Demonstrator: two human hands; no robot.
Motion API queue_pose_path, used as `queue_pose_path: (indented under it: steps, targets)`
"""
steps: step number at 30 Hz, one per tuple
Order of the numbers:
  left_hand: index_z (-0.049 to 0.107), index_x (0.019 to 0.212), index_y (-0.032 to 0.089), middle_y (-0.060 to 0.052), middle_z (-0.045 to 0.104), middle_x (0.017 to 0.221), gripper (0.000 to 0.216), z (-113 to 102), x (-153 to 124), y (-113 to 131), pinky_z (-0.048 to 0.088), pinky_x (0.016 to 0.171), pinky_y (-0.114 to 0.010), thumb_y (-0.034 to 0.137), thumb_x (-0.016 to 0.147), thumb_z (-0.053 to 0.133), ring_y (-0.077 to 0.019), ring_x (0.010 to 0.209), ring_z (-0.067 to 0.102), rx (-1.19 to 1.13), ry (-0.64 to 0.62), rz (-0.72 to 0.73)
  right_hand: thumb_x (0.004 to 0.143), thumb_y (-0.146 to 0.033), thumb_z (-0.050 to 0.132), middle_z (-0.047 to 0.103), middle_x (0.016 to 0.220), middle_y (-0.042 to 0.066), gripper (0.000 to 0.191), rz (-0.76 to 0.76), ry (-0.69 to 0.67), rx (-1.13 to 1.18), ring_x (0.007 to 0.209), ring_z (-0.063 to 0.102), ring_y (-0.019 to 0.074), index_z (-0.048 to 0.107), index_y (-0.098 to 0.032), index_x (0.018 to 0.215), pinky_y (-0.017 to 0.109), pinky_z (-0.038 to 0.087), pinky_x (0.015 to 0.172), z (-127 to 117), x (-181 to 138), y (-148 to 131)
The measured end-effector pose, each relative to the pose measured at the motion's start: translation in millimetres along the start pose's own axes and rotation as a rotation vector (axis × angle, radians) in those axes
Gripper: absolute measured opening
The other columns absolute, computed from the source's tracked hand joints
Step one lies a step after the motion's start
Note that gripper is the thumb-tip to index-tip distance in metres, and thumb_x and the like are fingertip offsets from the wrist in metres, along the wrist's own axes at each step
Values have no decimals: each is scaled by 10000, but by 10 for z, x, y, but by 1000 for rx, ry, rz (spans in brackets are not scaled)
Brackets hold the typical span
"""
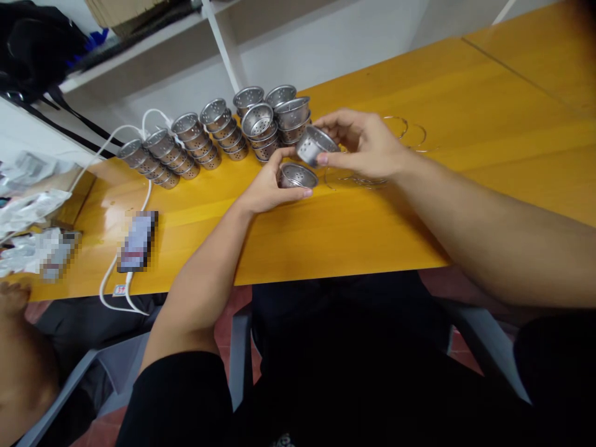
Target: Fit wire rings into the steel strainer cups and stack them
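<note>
The fingers of the right hand [365,141] are pinching a perforated metal cup, the upper cup [313,149], thumb on its near side and the others curling behind its rim. The fingers of the left hand [266,191] are curving around the lower cup [298,176], which is sitting just below the first (whether the two are touching, I cannot tell). Just past the left hand, a cluster of similar cups [258,121] is standing stacked on the yellow counter [326,242], and leftward more stacks [189,127] are lining up in a row. Thin wire loops [418,133] are lying beyond and under the right hand. Farther left, a phone [138,242] is resting near the counter's front edge, with a white cable [108,273] running beside it. At the far left, clear plastic bags [28,248] are lying near another person's hand [13,298], and a black bag [37,49] is sitting above, by a shelf [135,53].
</note>
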State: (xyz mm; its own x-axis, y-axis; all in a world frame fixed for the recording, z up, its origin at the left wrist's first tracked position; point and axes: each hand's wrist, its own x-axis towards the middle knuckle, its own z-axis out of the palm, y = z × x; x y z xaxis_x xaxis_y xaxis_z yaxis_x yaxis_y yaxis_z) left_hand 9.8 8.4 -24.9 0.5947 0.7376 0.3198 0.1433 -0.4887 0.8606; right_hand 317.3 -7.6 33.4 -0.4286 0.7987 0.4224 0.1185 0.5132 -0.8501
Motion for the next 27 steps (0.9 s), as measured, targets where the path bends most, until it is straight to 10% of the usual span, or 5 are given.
queue_pose_path:
  steps: [8, 19, 27]
  targets:
    - [685, 1593, 329, -48, 840, 1356, 1133, -151, 64, -51, 740, 1182, -497, 1006, 779, 1086, -269, 1192, 918, 89, 187, 151, 905, -1046, 991, 755, 1755, 168, 1167, 2, -28, -368, 1596, 690, 574, 711, -369, 1813, 800, 560, 1446, -125, -6, 258]
    - [734, 1599, 313, -111, 857, 1525, 1139, -116, 135, 30, 661, 1415, -647, 1091, 808, 993, -394, 1540, 852, 163, 409, 144, 797, -704, 1189, 893, 1516, 152, 885, -66, -188, -245, 1455, 821, 529, 856, -338, 1530, 755, 654, 1327, 321, -7, 170]
    - [567, 1820, 386, -133, 724, 1682, 1158, -72, 119, -255, 604, 1440, -630, 1010, 930, 967, -402, 1642, 753, 211, 285, 130, 1206, -216, 897, 927, 1347, 233, 183, 361, -228, -795, 1153, 851, 385, 921, -137, 1369, 531, 652, 1126, -522, 35, -201]
